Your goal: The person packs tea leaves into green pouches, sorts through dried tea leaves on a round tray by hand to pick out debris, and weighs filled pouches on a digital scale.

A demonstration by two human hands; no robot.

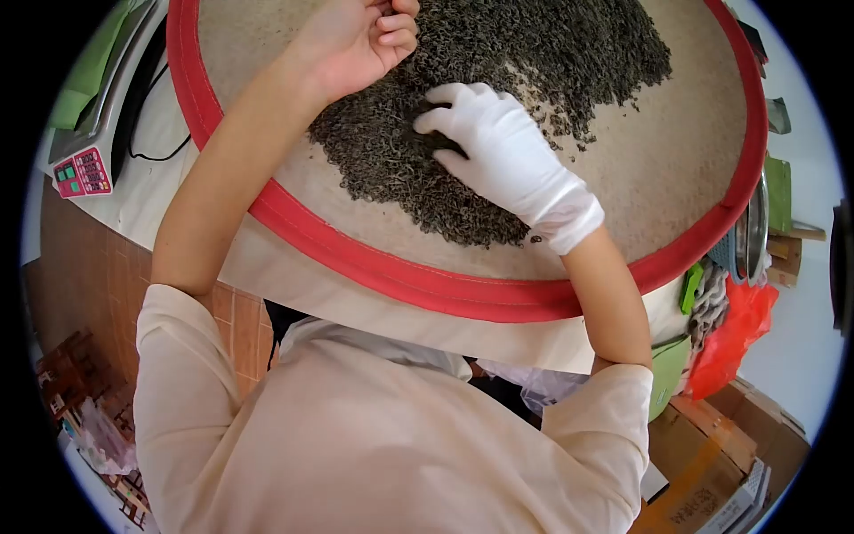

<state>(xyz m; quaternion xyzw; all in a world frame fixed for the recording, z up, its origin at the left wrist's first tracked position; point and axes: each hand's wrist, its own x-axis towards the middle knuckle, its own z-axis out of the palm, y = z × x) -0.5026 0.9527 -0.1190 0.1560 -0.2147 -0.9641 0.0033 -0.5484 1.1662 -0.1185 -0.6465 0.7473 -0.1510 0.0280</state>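
Dark, curled dried tea leaves [569, 53] lie heaped and spread on a round, pale tray [498, 298] with a red cloth rim. My right hand [498, 147], in a white glove, rests on the near part of the leaves. Its fingers are bent but apart, and nothing shows gripped between them. Above the leaves at the top edge of the view is my bare left hand [374, 44], fingers curled in toward the palm. Whatever may be in those fingers is hidden or too small to name.
A scale [84, 173] with a red keypad stands at the left, its black cable beside the tray. At the right are a red plastic bag [734, 338], green packets [778, 191] and cardboard boxes [698, 454]. Pale cloth [294, 285] covers the table under the tray.
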